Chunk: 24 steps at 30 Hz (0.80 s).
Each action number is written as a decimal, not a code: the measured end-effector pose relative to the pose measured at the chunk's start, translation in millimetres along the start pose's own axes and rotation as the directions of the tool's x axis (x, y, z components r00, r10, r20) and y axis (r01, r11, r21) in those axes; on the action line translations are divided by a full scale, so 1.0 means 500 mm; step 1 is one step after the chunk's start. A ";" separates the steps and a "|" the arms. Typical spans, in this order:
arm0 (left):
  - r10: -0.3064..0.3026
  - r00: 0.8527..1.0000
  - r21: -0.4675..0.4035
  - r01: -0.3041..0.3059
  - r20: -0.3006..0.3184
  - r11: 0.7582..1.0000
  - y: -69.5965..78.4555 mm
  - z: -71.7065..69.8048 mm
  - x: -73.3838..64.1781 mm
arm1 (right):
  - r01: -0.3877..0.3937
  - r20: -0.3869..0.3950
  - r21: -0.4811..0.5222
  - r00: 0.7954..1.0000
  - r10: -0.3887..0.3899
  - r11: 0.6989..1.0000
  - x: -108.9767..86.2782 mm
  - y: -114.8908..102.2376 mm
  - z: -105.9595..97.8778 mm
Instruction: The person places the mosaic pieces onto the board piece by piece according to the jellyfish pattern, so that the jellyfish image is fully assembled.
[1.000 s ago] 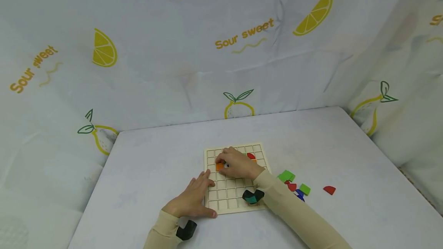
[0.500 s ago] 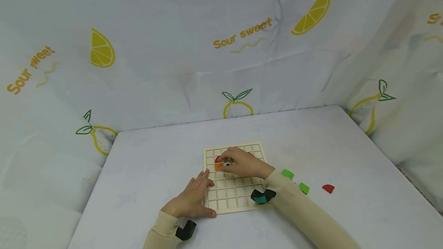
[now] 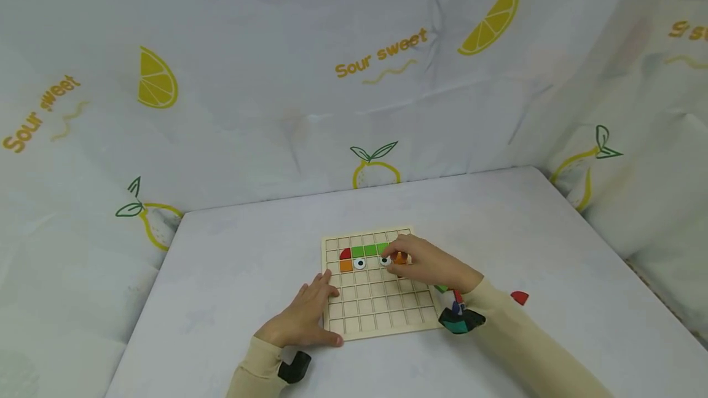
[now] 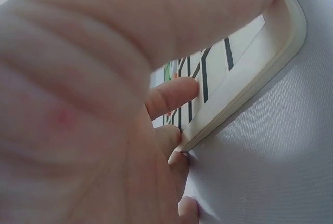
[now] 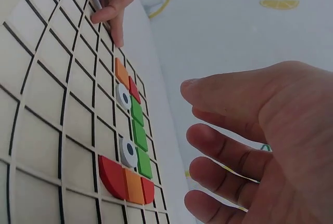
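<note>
A pale wooden grid board lies on the table. My left hand rests along its left edge, fingers spread and thumb at the near corner. My right hand hovers over the board's right side, fingers loosely bent; the right wrist view shows nothing between thumb and fingertips. On the grid, a red quarter-round piece leads a row of green squares. Below come an orange square and two eye discs. At the row's right end, red quarter-rounds flank an orange square.
Right of the board, loose green, red and blue pieces are partly hidden by the right wrist and its black band. A lone red quarter-round lies farther right. A lemon-printed white curtain hangs behind the table.
My right hand has moved right across the board from the left eye disc, uncovering the green row and both eye discs. My left hand has stayed at the board's edge.
</note>
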State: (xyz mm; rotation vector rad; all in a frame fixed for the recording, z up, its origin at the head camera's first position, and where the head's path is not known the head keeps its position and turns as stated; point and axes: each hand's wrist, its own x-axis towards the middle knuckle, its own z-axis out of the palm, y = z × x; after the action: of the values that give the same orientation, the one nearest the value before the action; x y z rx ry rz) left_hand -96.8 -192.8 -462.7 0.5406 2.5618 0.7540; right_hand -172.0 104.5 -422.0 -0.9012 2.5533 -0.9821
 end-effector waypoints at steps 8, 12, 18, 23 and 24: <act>-0.004 1.000 0.003 0.004 0.006 1.000 0.004 -0.001 -0.001 | -0.109 -0.055 -0.024 0.993 0.108 0.994 -0.074 0.041 -0.034; -0.011 1.000 -0.003 0.011 0.010 1.000 0.008 -0.003 -0.004 | -0.138 -0.099 -0.060 0.986 0.132 0.989 -0.110 0.060 -0.053; -0.013 1.000 -0.006 0.013 0.002 1.000 0.005 0.000 -0.002 | -0.180 -0.146 -0.101 0.976 0.164 0.978 -0.170 0.080 -0.083; -0.011 1.000 0.000 0.011 0.005 1.000 0.001 0.002 0.001 | -0.198 -0.200 -0.130 0.965 0.170 0.972 -0.217 0.099 -0.103; -0.009 1.000 0.002 0.009 0.006 1.000 0.001 0.002 0.001 | -0.208 -0.209 -0.132 0.962 0.178 0.969 -0.225 0.103 -0.104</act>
State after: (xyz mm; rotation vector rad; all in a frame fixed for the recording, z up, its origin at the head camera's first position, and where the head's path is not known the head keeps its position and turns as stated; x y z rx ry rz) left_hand -96.8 -191.8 -463.4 0.5304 2.5585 0.7455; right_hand -131.4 232.3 -416.5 -0.5994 2.8503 -0.8648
